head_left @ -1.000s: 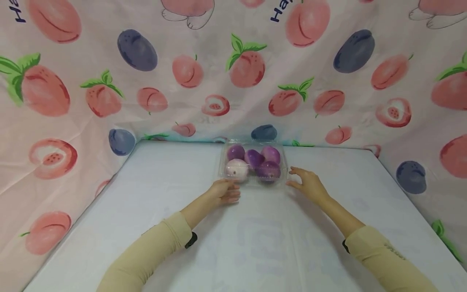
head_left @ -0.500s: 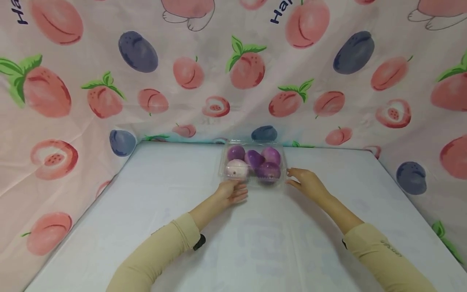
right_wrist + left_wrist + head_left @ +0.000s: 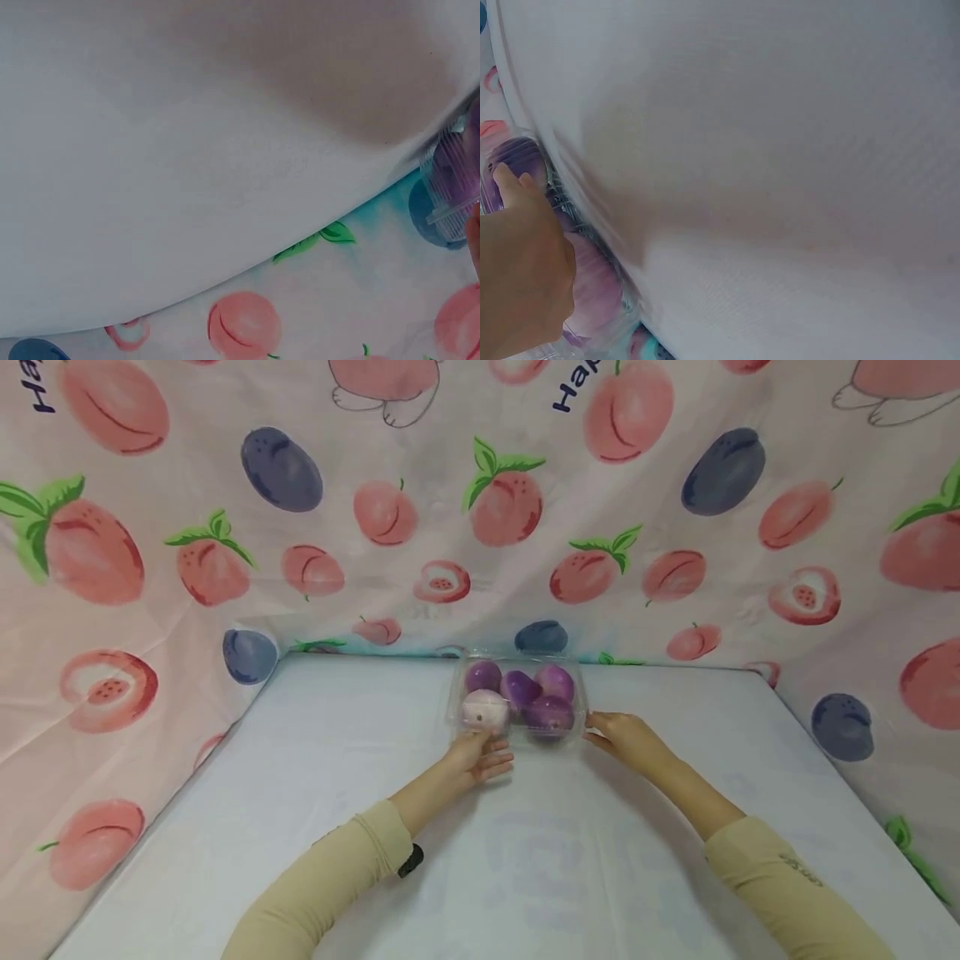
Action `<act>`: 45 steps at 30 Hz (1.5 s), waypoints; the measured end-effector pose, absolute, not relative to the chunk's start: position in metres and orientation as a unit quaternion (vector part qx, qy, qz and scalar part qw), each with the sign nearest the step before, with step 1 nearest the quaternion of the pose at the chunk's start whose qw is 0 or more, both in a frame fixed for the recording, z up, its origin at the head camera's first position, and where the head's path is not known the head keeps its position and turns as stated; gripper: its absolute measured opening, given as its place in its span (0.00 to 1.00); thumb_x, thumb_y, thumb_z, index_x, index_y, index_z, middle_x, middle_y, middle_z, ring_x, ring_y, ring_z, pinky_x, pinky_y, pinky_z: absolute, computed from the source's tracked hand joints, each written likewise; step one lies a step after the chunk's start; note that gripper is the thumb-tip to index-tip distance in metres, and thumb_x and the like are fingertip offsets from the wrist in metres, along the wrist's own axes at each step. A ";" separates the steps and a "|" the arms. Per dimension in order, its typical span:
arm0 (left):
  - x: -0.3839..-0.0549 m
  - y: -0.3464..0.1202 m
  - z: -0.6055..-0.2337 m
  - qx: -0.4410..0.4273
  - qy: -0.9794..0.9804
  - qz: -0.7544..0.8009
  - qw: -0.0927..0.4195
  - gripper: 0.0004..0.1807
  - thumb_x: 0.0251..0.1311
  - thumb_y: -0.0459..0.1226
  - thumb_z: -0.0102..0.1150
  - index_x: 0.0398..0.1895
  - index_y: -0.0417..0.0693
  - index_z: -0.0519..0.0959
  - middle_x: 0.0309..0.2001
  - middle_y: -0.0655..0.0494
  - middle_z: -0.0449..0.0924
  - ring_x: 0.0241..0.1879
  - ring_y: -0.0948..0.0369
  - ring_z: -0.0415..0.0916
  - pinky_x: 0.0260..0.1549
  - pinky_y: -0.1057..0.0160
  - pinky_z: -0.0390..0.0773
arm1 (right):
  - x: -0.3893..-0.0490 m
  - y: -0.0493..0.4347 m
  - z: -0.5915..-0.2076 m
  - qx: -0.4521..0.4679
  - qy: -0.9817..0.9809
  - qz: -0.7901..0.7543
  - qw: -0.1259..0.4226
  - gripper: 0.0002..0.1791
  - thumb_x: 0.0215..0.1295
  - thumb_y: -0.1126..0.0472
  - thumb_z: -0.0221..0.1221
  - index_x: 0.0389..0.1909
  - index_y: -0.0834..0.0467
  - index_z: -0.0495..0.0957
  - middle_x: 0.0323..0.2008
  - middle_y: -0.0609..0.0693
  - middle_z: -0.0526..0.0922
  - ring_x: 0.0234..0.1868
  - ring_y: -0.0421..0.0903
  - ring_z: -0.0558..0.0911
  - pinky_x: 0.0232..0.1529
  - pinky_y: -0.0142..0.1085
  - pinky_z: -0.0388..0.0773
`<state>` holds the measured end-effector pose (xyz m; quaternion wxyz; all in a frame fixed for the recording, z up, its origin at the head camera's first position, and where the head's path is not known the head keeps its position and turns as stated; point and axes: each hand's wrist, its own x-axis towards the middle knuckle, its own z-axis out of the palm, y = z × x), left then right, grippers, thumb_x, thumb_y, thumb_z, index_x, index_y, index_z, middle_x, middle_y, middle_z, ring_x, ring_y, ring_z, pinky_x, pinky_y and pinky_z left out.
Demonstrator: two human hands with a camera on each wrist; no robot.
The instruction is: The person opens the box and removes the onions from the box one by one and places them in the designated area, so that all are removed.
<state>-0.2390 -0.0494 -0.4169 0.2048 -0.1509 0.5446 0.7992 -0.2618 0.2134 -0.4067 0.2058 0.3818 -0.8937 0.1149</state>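
A clear plastic clamshell box (image 3: 517, 735) stands at the back of the table, holding several round, shiny, onion-like purple pieces (image 3: 550, 714) and a pale one (image 3: 484, 710) at its front left. My left hand (image 3: 476, 758) is at the box's front edge below the pale piece, its fingers extended to the right. In the left wrist view, that hand's thumb side overlaps the box. At the box's front right corner, my right hand (image 3: 626, 739) has its fingertips and thumb close together right at the rim. I cannot tell whether they pinch it.
The white-covered table (image 3: 360, 718) reaches back to a fruit-printed cloth (image 3: 450, 493), which hangs behind and along both sides. The box stands close to that cloth. Beige sleeves (image 3: 345, 860) cover both forearms.
My left hand has slid right along the box's front edge. My right hand has come in to the box's right corner, its finger-thumb gap narrowing. The box stays in place.
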 end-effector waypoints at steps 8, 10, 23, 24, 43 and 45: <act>-0.242 -0.050 -0.414 -0.177 0.521 0.811 0.199 0.21 0.71 0.33 0.38 0.64 0.32 0.59 0.61 0.33 0.67 0.61 0.39 0.68 0.56 0.52 0.73 | -0.263 0.213 -0.397 0.313 -0.924 0.175 0.130 0.10 0.52 0.65 0.66 0.33 0.68 0.83 0.33 0.61 0.87 0.38 0.57 0.85 0.41 0.48 0.80; -0.242 -0.049 -0.414 -0.180 0.522 0.809 0.201 0.20 0.71 0.33 0.38 0.63 0.31 0.60 0.61 0.33 0.67 0.61 0.40 0.68 0.55 0.53 0.74 | -0.263 0.213 -0.397 0.309 -0.926 0.178 0.124 0.09 0.52 0.66 0.66 0.32 0.68 0.83 0.33 0.61 0.87 0.38 0.57 0.85 0.42 0.48 0.80; -0.237 -0.036 -0.412 -0.199 0.511 0.818 0.172 0.09 0.68 0.30 0.36 0.44 0.33 0.67 0.38 0.44 0.70 0.60 0.36 0.67 0.56 0.53 0.73 | -0.258 0.216 -0.402 0.416 -0.881 0.073 0.213 0.04 0.53 0.70 0.63 0.29 0.67 0.82 0.26 0.56 0.85 0.29 0.50 0.83 0.34 0.39 0.81; -0.237 -0.034 -0.412 -0.204 0.501 0.822 0.178 0.12 0.68 0.30 0.36 0.49 0.32 0.66 0.42 0.41 0.71 0.61 0.37 0.67 0.57 0.52 0.73 | -0.258 0.216 -0.402 0.424 -0.877 0.069 0.218 0.03 0.52 0.71 0.62 0.29 0.66 0.82 0.26 0.56 0.84 0.28 0.50 0.82 0.33 0.39 0.81; -0.245 -0.010 -0.414 -0.182 0.505 0.811 0.233 0.18 0.69 0.33 0.45 0.57 0.31 0.71 0.59 0.36 0.71 0.60 0.44 0.70 0.58 0.51 0.71 | -0.259 0.215 -0.415 0.432 -0.855 0.049 0.284 0.09 0.50 0.73 0.63 0.25 0.65 0.71 0.23 0.56 0.81 0.27 0.49 0.81 0.34 0.40 0.80; -0.244 -0.013 -0.411 -0.177 0.517 0.804 0.235 0.19 0.69 0.33 0.46 0.58 0.30 0.70 0.60 0.35 0.71 0.60 0.43 0.70 0.59 0.51 0.71 | -0.260 0.213 -0.413 0.429 -0.862 0.041 0.265 0.09 0.51 0.74 0.61 0.26 0.65 0.70 0.25 0.56 0.81 0.28 0.50 0.81 0.37 0.41 0.80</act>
